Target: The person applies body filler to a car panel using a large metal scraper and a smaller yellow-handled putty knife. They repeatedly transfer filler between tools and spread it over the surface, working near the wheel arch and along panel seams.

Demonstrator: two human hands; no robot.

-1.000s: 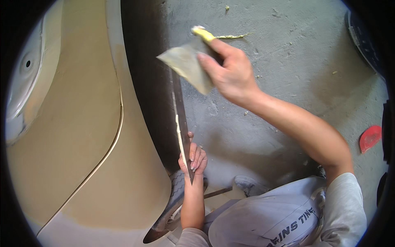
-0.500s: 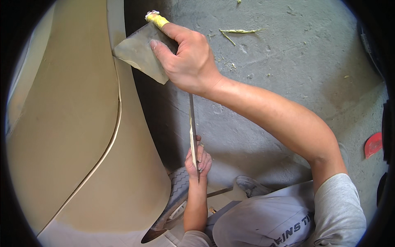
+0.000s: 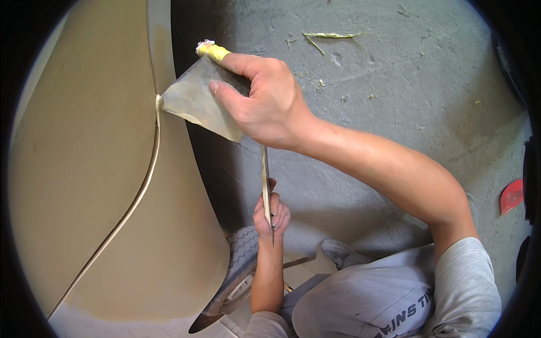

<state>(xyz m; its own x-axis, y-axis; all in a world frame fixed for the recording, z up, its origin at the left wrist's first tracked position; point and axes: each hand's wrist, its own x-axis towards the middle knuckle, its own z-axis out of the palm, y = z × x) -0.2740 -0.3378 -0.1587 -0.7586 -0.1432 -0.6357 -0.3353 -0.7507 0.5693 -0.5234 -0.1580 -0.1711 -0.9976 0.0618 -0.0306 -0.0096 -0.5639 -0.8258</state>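
My right hand (image 3: 265, 104) grips a wide flat metal spreader (image 3: 197, 101) smeared with beige filler; one fingertip is wrapped in yellow tape (image 3: 213, 52). The spreader's edge touches the beige, filler-coated curved panel (image 3: 84, 169) right at a raised pale seam line (image 3: 147, 174). Lower down, my left hand (image 3: 271, 214) holds a thin flat board (image 3: 265, 186) edge-on, its rim coated in beige filler, just right of the panel's dark edge.
The concrete floor (image 3: 383, 84) carries scattered plant scraps (image 3: 329, 36). A shoe sole (image 3: 239, 259) and my other shoe (image 3: 344, 253) rest below the panel. A red object (image 3: 511, 196) lies at the far right.
My right hand with the spreader has swung left and downward from above the floor to the panel's seam. The left hand has held the thin board almost still.
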